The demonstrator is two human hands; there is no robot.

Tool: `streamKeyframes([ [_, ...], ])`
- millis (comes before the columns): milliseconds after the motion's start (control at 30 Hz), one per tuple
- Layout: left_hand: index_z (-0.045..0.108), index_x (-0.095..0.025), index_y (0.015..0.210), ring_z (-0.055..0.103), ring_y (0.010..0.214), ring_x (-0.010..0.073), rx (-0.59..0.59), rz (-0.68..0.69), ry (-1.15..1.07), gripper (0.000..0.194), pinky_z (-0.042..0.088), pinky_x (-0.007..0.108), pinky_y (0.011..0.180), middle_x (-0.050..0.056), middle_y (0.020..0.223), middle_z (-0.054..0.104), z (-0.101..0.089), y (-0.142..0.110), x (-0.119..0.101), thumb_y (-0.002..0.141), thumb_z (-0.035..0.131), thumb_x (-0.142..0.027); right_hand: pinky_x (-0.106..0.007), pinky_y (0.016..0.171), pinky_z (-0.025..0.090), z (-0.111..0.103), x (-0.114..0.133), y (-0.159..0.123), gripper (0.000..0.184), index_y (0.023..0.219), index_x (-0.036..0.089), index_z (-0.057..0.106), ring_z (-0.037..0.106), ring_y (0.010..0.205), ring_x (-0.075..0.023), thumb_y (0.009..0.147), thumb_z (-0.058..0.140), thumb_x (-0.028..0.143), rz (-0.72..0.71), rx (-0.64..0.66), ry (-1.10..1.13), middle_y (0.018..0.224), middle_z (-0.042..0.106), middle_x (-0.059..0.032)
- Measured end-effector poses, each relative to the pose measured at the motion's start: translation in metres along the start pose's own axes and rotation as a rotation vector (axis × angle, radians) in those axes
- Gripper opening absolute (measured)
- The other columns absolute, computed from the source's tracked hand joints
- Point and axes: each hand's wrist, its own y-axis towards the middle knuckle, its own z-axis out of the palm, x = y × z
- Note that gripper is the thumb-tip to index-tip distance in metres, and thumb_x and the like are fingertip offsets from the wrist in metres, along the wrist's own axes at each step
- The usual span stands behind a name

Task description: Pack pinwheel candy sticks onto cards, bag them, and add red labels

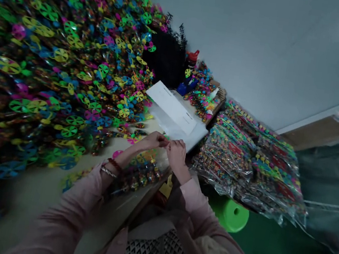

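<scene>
My left hand (155, 140) and my right hand (177, 153) meet fingertip to fingertip over the table's front edge. Both are closed in a pinch on what looks like the rim of a clear plastic bag (144, 173); the exact grip is small and blurred. Inside that bag, below my hands, lies a row of small toys with beads or candies and coloured fan tops. Just beyond my fingers rests a stack of clear flat bags (198, 136) with a white card header (175, 110) on top.
A big heap of fan-topped toys (70, 64) covers the left of the table. Behind the bags are a black bundle (167, 58), a red-capped bottle (192, 57) and loose toys (204, 100). Filled bags (229, 153) are piled at right, with a green stool (235, 216) below.
</scene>
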Motion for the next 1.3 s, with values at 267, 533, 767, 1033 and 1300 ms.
streamKeyframes([
  [267,0.069,-0.014,0.069,0.056,0.062,0.0136,-0.137,-0.004,-0.052,0.029,0.042,0.023,0.062,0.002,0.065,0.066,0.002,-0.013,-0.003,0.069,0.067,-0.043,-0.031,0.076,0.046,-0.024,-0.09,0.007,0.022,0.079,0.019,0.063,0.059,0.078,-0.018,0.082,0.042,0.026,0.403,-0.341,0.495,0.082,0.067,-0.0056],
  [533,0.06,-0.013,0.074,0.054,0.068,0.011,-0.276,0.134,-0.181,0.027,0.044,0.023,0.068,0.002,0.07,0.061,-0.024,-0.006,0.003,0.073,0.063,-0.039,-0.028,0.04,0.03,-0.12,-0.204,-0.106,0.026,0.079,0.03,0.056,0.026,0.036,-0.0114,0.081,0.046,0.055,0.321,-0.521,1.255,0.049,0.03,0.0075],
  [767,0.06,-0.012,0.08,0.056,0.069,0.0119,-0.111,0.169,-0.148,0.026,0.044,0.025,0.069,0.003,0.071,0.061,-0.038,0.02,-0.004,0.071,0.066,-0.036,-0.022,0.048,0.033,-0.036,-0.114,-0.062,0.059,0.108,0.022,0.054,0.043,0.05,-0.0108,0.06,0.073,0.05,0.392,0.008,0.874,0.055,0.048,0.0088],
  [1033,0.066,-0.014,0.082,0.057,0.081,0.0149,-0.119,0.275,0.418,0.02,0.044,0.024,0.076,0.007,0.089,0.065,-0.081,-0.019,0.0,0.08,0.058,-0.032,-0.024,0.064,0.041,-0.016,-0.036,-0.07,0.017,0.09,0.021,0.06,0.058,0.066,-0.0146,0.089,0.047,0.032,-0.087,0.066,0.437,0.076,0.064,-0.0031],
  [1300,0.068,-0.02,0.095,0.049,0.12,0.0219,-0.039,0.288,1.167,0.025,0.034,0.037,0.104,0.01,0.121,0.06,-0.053,-0.079,0.038,0.083,0.051,-0.008,-0.031,0.064,0.049,-0.003,0.047,-0.102,0.039,0.12,0.017,0.054,0.069,0.078,-0.0247,0.087,0.038,0.005,-0.36,0.415,-0.136,0.085,0.07,-0.0122],
])
